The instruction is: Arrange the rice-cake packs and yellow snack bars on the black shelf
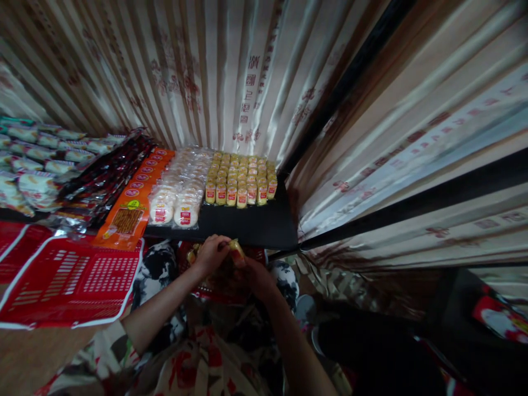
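Between my two hands is a small snack packet (236, 250) in yellow wrapping with a red label. My left hand (212, 253) has its fingers closed at the packet's left side. My right hand (256, 275) grips its lower right end. Below them, a red basket (263, 255) between my knees holds similar yellow packets (192, 256), partly hidden by my arms. Just beyond, several rows of matching yellow packets (242, 181) stand on a black table (247, 224). To their left lie clear packs of round white crackers (185, 215).
An orange snack bag (128, 220), dark shiny packs (111, 176) and white bags (39, 190) line the table's left part. Red baskets (88, 275) with white rims sit at the lower left. Pleated curtains (223, 71) hang behind, and a dark bar (350, 82) crosses at right.
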{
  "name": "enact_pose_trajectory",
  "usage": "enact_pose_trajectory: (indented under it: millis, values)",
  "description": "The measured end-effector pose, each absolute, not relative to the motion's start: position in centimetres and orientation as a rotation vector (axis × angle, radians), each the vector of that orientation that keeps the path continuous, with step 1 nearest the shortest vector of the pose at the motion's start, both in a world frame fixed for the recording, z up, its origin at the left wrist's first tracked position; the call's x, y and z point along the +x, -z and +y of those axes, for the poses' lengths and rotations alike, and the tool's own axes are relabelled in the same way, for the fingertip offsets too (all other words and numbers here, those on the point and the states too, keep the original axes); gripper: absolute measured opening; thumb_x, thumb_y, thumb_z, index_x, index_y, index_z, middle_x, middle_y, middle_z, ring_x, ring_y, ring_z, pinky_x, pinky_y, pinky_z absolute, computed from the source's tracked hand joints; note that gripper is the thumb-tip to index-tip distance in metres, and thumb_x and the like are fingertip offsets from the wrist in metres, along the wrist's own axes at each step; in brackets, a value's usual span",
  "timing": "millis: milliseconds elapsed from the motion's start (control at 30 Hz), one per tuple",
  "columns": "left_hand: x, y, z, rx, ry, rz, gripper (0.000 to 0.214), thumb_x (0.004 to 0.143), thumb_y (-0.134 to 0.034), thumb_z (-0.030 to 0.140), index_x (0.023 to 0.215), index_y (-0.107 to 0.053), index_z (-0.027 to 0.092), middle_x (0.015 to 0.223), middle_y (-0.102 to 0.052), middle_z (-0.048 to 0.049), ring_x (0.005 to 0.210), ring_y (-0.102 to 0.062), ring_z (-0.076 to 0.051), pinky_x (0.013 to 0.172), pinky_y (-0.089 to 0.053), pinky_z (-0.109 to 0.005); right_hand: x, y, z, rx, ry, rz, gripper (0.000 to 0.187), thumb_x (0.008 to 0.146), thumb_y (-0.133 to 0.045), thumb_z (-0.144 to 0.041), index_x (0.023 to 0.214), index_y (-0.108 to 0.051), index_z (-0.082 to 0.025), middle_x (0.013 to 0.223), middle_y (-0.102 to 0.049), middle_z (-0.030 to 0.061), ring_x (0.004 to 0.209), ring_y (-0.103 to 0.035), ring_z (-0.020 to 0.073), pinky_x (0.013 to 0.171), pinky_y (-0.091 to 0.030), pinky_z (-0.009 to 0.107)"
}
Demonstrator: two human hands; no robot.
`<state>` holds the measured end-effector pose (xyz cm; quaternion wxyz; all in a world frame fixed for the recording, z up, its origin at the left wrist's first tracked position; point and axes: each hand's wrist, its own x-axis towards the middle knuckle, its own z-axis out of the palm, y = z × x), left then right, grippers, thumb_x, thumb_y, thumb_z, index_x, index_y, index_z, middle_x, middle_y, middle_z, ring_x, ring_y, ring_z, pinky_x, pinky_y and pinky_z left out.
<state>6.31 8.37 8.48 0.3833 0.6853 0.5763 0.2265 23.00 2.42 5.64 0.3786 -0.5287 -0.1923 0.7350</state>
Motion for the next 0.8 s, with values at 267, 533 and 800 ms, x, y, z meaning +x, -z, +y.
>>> enact_pose_trajectory:
  millis: [267,533,800]
  values:
    - [6.9,-7.9,8.8,1.636,-0.645,1.446,0.017,0.074,-0.058,0.028,0.085,-0.066,0.019,0.082,-0.062,-0.0023,0.076,-0.055,-0.014,0.071,-0.043,-0.024,25.2,-7.4,3.7,-1.459,-1.758,-0.630,0.033,0.074,-0.059,-0.048,0.091,-0.064,-0.020,0.081,-0.068,0.0019,0.064,-0.063,0.0133,0.056,-0.048,0.023]
    - [7.9,-8.0,7.7,1.365,-0.656,1.485,0.015,0.073,-0.055,0.031,0.073,-0.062,0.017,0.068,-0.063,0.0017,0.066,-0.055,-0.012,0.063,-0.041,-0.022,26.5,-10.0,5.4,-1.491,-1.594,-0.850,0.047,0.070,-0.059,-0.061,0.080,-0.064,-0.016,0.056,-0.061,-0.0006,0.046,-0.051,0.0094,0.041,-0.034,0.020]
    - [10.5,-8.6,6.4,1.016,-0.675,1.450,0.023,0.071,-0.055,0.037,0.073,-0.063,0.015,0.070,-0.065,-0.0016,0.067,-0.057,-0.014,0.058,-0.042,-0.022,26.3,-9.5,6.1,-1.341,-1.451,-0.940,0.038,0.064,-0.071,-0.048,0.087,-0.064,-0.019,0.071,-0.063,-0.0020,0.061,-0.055,0.0095,0.057,-0.043,0.020]
